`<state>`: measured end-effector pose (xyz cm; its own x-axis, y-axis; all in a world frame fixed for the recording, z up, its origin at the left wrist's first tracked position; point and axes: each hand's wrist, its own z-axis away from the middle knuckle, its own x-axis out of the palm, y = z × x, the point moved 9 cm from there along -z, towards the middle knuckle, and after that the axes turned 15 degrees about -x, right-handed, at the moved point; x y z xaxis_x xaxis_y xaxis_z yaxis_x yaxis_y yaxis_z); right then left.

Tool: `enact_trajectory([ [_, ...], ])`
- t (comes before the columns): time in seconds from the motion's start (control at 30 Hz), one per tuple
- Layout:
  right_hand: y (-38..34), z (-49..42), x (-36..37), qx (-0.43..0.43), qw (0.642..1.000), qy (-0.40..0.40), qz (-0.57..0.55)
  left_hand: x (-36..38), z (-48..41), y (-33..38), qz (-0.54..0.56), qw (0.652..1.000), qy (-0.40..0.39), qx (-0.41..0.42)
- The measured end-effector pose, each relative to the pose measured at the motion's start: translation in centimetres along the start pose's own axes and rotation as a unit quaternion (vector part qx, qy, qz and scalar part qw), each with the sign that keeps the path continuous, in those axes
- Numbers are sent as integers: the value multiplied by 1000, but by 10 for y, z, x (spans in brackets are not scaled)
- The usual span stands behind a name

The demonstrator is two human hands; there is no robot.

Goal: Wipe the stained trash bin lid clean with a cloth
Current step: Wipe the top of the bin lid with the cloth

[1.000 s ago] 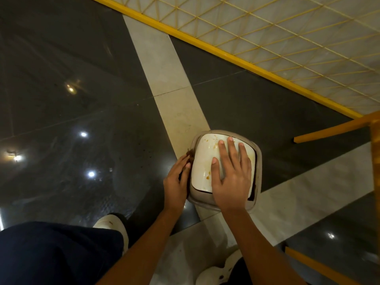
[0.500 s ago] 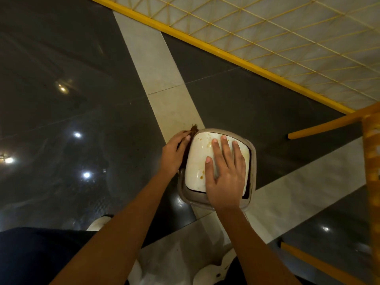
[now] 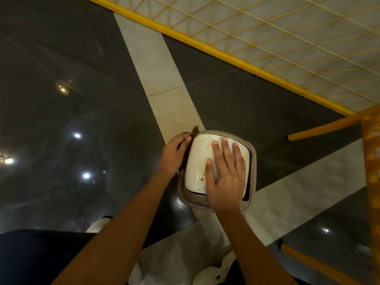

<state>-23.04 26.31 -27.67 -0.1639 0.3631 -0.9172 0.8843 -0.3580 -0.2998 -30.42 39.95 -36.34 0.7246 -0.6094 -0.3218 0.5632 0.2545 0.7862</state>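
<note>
A small trash bin stands on the floor below me, its white swing lid (image 3: 197, 161) set in a grey rim (image 3: 254, 161). Orange-brown stains dot the lid near its far edge and by my thumb. My right hand (image 3: 226, 175) lies flat on the lid with fingers spread, pressing it down. My left hand (image 3: 174, 153) is at the lid's left edge, closed on a dark brown cloth (image 3: 194, 130); only a corner of the cloth pokes out past the fingertips.
Glossy black floor tiles with light reflections spread left; a pale marble strip (image 3: 160, 64) runs under the bin. A yellow mesh frame (image 3: 267, 38) crosses the top right, and yellow wooden legs (image 3: 370, 161) stand at the right. My white shoes (image 3: 98, 225) are near the bin.
My left hand has slid with the cloth along the lid's left edge, away from me toward the far corner. The right hand has stayed flat on the lid.
</note>
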Motion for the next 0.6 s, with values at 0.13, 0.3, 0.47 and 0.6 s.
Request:
enact_trajectory([
  [0.13, 0, -1, 1, -1, 1000, -4, 6, -4, 47, -39, 60, 997, 31, -27],
  [0.3, 0, 1, 0, 4, 1000, -2, 3, -3, 100, -66, 104, 989, 101, -35],
  [0.47, -2, 0, 0, -5, 1000, -4, 5, -6, 100, -60, 107, 988, 113, -7],
  [0.6, -1, 1, 0, -7, 1000, -3, 8, -7, 59, -37, 71, 994, 75, -21],
])
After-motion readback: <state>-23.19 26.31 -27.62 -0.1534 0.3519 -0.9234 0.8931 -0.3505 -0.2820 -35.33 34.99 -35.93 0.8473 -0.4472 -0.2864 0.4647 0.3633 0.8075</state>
